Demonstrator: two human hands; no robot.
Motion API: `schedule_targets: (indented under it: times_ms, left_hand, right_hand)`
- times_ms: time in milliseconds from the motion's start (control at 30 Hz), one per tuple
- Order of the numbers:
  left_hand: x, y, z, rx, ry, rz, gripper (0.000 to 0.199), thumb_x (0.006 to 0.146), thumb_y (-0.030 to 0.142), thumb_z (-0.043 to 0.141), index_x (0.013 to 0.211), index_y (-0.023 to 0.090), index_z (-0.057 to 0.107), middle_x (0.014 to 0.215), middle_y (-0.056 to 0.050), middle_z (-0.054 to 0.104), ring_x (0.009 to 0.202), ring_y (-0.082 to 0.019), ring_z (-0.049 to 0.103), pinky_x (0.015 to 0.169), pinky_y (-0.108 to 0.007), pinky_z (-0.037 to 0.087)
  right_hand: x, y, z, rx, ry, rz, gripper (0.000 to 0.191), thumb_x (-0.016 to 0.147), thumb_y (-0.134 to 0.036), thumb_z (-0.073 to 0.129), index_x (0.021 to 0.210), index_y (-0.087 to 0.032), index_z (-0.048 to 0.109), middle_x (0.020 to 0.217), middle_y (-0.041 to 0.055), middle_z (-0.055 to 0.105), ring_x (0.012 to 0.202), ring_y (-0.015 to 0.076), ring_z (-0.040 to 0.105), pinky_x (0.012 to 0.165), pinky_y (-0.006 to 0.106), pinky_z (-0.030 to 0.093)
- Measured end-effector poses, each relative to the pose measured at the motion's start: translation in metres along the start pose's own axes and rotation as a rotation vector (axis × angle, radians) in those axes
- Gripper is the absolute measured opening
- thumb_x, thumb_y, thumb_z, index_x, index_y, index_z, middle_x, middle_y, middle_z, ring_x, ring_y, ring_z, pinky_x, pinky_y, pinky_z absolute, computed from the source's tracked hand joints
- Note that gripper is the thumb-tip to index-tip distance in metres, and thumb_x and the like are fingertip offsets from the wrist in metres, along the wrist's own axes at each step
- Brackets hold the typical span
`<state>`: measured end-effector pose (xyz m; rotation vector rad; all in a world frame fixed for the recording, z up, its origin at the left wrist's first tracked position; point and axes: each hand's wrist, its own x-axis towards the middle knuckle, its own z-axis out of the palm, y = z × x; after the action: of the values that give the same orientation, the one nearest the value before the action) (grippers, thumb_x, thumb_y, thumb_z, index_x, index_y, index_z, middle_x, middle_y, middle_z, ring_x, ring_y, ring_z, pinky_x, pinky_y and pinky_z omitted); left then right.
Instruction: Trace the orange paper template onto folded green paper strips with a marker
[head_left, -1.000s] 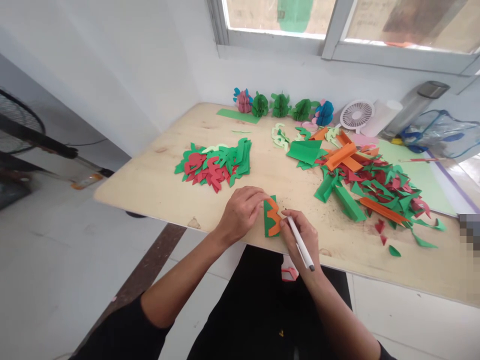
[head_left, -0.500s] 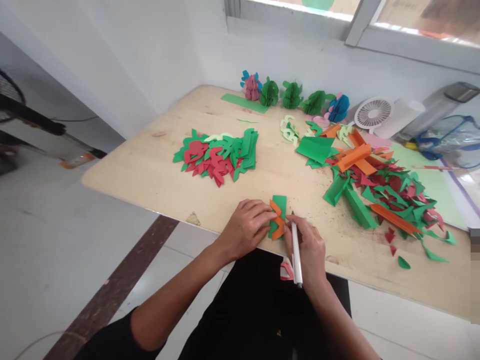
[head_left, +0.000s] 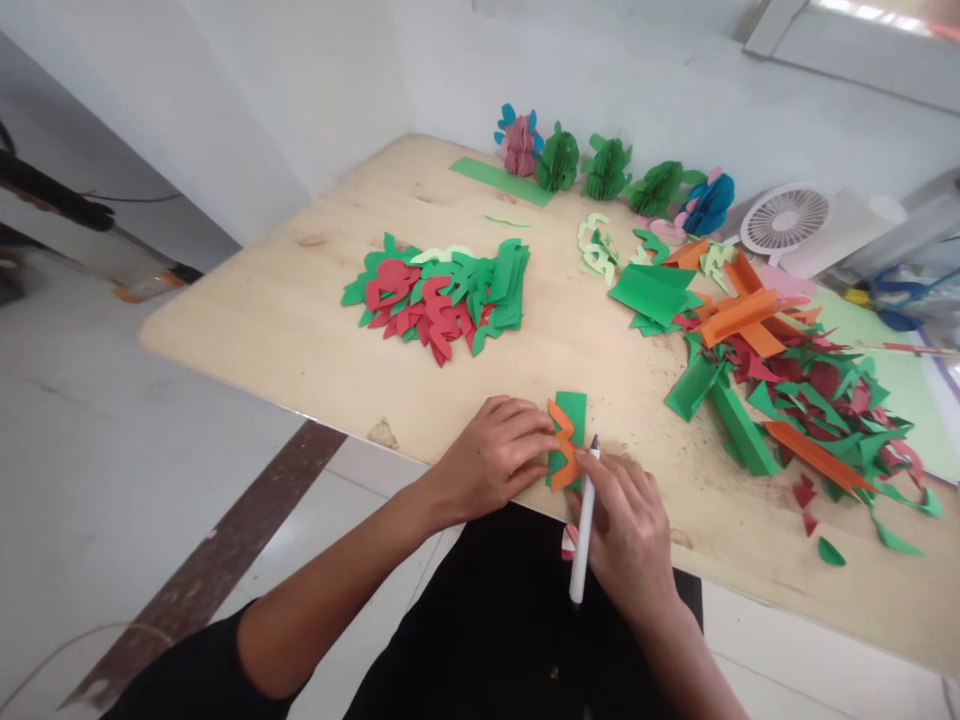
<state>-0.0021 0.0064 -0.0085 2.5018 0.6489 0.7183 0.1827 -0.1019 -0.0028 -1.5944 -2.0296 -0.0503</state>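
A green paper strip (head_left: 573, 405) lies near the table's front edge, with an orange cut-out shape (head_left: 564, 462) on top of it. My left hand (head_left: 499, 455) presses its fingertips on the left side of the orange shape. My right hand (head_left: 626, 515) holds a white pen (head_left: 583, 545), its dark tip pointing away from me, and its fingers touch the right side of the paper. Beyond my left hand lies a pile of red and green cut-outs (head_left: 442, 300).
Green, orange and red scraps (head_left: 817, 400) are heaped on the right of the wooden table (head_left: 262, 320). Folded paper figures (head_left: 607, 168) stand along the wall beside a small white fan (head_left: 786, 220). Pale green cut-outs (head_left: 596, 250) lie before them.
The view has shifted and tilted down a little. The pen has swung in my right hand, its rear end moving left. My left hand stays against the orange shape.
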Motion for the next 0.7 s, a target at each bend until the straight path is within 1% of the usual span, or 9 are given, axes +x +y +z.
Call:
schedule_targets:
  times_ms: [100, 267, 333, 400, 533, 700]
  left_hand:
    - [0.002, 0.002, 0.001, -0.002, 0.001, 0.018, 0.020, 0.096, 0.025, 0.047, 0.106, 0.021, 0.064, 0.109, -0.005, 0.067, 0.107, -0.022, 0.056, 0.097, -0.039, 0.039]
    - [0.003, 0.004, -0.002, 0.002, -0.018, 0.004, 0.017, 0.095, 0.023, 0.048, 0.099, 0.021, 0.064, 0.108, -0.005, 0.066, 0.106, -0.021, 0.056, 0.096, -0.038, 0.040]
    - [0.003, 0.003, -0.003, -0.007, -0.016, -0.004, 0.017, 0.094, 0.022, 0.049, 0.102, 0.022, 0.064, 0.109, -0.005, 0.066, 0.106, -0.020, 0.056, 0.096, -0.037, 0.041]
    - [0.003, 0.001, -0.003, -0.016, 0.016, 0.000, 0.018, 0.094, 0.021, 0.050, 0.105, 0.022, 0.064, 0.109, -0.005, 0.066, 0.106, -0.021, 0.056, 0.094, -0.037, 0.042]
    - [0.007, -0.002, 0.002, 0.007, 0.023, 0.007, 0.022, 0.097, 0.023, 0.044, 0.099, 0.021, 0.066, 0.104, -0.005, 0.067, 0.101, -0.020, 0.057, 0.091, -0.037, 0.043]
    - [0.012, 0.000, 0.004, 0.043, 0.050, 0.038, 0.029, 0.101, 0.024, 0.038, 0.096, 0.020, 0.066, 0.102, -0.005, 0.067, 0.098, -0.020, 0.056, 0.088, -0.037, 0.042]
  right_hand:
    - [0.003, -0.002, -0.001, -0.031, -0.026, -0.012, 0.041, 0.088, -0.008, 0.049, 0.127, -0.019, 0.054, 0.098, 0.0084, 0.071, 0.098, 0.0258, 0.062, 0.081, 0.040, 0.047]
    - [0.006, -0.004, 0.000, -0.070, -0.014, 0.019, 0.034, 0.089, -0.012, 0.049, 0.122, -0.017, 0.057, 0.098, 0.0098, 0.070, 0.097, 0.0255, 0.062, 0.080, 0.038, 0.047]
    - [0.006, -0.004, 0.001, -0.078, -0.006, 0.025, 0.034, 0.089, -0.012, 0.048, 0.122, -0.017, 0.057, 0.098, 0.0100, 0.070, 0.097, 0.0256, 0.062, 0.078, 0.038, 0.047]
    - [0.005, -0.004, 0.002, -0.082, 0.002, 0.024, 0.035, 0.089, -0.012, 0.048, 0.123, -0.017, 0.057, 0.098, 0.0102, 0.070, 0.097, 0.0257, 0.062, 0.079, 0.038, 0.047]
    - [0.005, -0.003, 0.003, -0.079, 0.005, 0.015, 0.036, 0.089, -0.011, 0.047, 0.123, -0.017, 0.056, 0.098, 0.0104, 0.070, 0.097, 0.0257, 0.062, 0.079, 0.039, 0.046]
    - [0.005, -0.004, 0.002, -0.063, 0.016, 0.016, 0.031, 0.090, -0.013, 0.050, 0.120, -0.016, 0.058, 0.097, 0.0104, 0.069, 0.094, 0.0255, 0.062, 0.076, 0.037, 0.045]
